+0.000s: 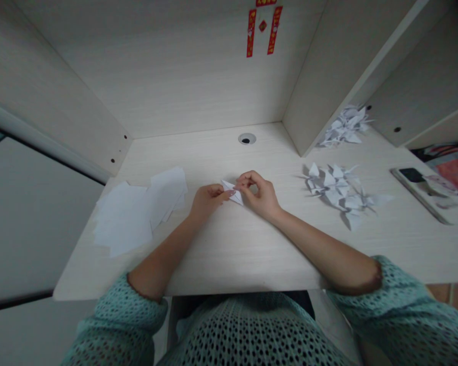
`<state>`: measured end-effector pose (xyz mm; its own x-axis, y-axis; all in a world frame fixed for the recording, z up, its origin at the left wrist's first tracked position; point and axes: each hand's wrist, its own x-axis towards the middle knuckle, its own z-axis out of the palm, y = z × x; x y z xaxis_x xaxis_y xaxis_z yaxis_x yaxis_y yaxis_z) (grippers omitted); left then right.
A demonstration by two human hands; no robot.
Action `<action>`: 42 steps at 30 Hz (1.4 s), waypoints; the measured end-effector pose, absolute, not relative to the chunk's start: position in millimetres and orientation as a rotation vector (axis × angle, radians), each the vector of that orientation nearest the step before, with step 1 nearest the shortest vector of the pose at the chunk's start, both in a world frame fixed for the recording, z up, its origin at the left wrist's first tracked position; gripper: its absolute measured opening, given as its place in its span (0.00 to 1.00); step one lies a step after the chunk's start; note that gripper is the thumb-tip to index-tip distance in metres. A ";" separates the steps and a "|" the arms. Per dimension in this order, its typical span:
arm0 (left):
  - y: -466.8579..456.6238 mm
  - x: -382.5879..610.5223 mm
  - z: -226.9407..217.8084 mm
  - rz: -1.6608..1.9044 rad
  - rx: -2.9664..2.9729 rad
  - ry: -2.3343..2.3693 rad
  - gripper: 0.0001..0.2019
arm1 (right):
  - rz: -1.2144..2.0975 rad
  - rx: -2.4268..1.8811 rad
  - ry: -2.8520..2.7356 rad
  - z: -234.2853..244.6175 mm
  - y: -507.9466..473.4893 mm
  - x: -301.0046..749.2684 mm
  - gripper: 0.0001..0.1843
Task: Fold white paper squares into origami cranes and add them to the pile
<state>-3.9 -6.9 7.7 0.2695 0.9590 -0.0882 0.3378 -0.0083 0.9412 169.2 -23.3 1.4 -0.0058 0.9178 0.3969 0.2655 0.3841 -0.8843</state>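
Note:
A small folded piece of white paper lies on the pale wooden desk, held between both hands. My left hand pinches its left side, fingers curled. My right hand pinches its right side with bent fingers. Both forearms reach in from teal knit sleeves at the bottom.
Loose white paper sheets lie at the left. A pile of folded paper cranes sits at the right, another crane pile further back on a shelf. A phone lies far right. A cable hole is at the back.

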 end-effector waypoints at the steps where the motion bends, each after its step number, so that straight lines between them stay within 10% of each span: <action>1: -6.7 -3.4 7.5 0.789 1.509 1.238 0.17 | 0.732 -1.096 -1.513 1.1 -23.7 168.6 0.09; 42: -16.8 5.0 16.1 1.026 1.411 1.236 0.14 | 1.189 -1.162 -1.577 -4.7 -26.8 161.5 0.27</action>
<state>5.0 -16.8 16.1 0.1322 0.9912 -0.0010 0.1821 -0.0233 0.9830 161.5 -26.8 -4.7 -0.2329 0.9692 0.0802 0.1897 0.1261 -0.9737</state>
